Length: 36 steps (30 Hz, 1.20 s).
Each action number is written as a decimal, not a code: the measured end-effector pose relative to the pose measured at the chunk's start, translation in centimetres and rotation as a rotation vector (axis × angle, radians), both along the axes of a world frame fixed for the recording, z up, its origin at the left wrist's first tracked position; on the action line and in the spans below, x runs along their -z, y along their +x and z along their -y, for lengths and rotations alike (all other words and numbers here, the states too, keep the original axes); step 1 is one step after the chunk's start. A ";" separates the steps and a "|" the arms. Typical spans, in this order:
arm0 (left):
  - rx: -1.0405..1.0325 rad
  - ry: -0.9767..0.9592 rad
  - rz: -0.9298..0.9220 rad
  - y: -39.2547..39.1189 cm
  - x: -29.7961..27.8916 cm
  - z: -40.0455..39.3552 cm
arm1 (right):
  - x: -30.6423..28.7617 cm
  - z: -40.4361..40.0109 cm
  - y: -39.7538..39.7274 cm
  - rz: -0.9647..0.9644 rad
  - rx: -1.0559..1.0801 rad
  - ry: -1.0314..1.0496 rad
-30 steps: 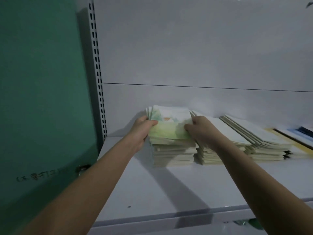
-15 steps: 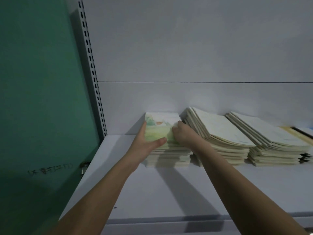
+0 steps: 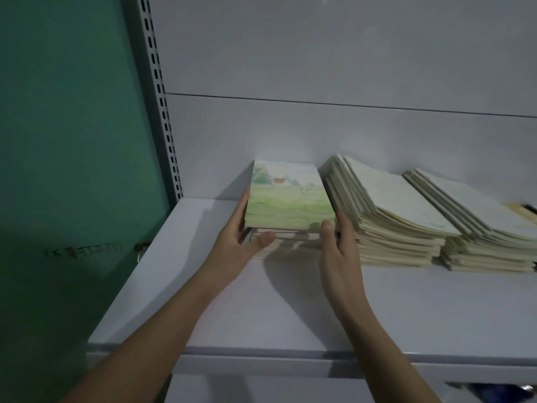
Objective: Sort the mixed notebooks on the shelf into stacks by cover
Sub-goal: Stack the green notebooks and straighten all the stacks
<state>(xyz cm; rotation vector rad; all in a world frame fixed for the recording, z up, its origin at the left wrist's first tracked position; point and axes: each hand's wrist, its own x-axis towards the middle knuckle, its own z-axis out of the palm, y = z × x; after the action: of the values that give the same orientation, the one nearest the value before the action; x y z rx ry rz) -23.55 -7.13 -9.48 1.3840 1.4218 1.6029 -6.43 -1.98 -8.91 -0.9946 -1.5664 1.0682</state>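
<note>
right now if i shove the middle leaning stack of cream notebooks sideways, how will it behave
The cream notebook stack is already fanned and leaning, so its upper books would probably slide apart rather than move as one block. Its covers sag toward the front edge, suggesting thin, floppy books. With many layers it is likely fairly heavy, and the right stack sits close beside it.

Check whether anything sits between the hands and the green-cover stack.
Nothing visible does. The left hand presses the left side of the green-cover stack, and the right hand presses its right side, squeezed beside the cream stack.
</note>
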 end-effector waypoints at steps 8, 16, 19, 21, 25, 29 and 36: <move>-0.031 -0.004 0.018 -0.1 0.7 -0.1 | 1.6 -0.2 1.3 -0.060 -0.099 -0.002; -0.055 -0.001 -0.032 0.5 1.1 -0.6 | 1.5 -0.7 1.7 0.007 -0.091 0.097; -0.069 -0.001 -0.050 0.7 1.0 -0.9 | 1.4 -0.7 1.6 -0.009 -0.102 0.126; -0.066 0.002 -0.059 0.7 0.8 -1.0 | 1.2 -0.7 1.6 -0.025 -0.077 0.146; -0.066 0.006 -0.034 0.6 0.4 -1.3 | 0.8 -1.6 0.9 -0.036 0.016 0.121; -0.059 -0.008 -0.041 0.6 0.2 -1.7 | 1.0 -2.3 -0.5 -0.054 0.084 0.027; 0.032 -0.060 -0.054 -0.5 1.0 -0.6 | 3.2 -1.7 0.2 -0.067 -0.075 -0.100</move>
<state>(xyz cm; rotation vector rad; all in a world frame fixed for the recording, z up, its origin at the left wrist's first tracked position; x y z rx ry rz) -24.07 -6.56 -10.53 1.4178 1.4596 1.5013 -6.23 -0.32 -12.14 -0.9630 -1.5179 1.2296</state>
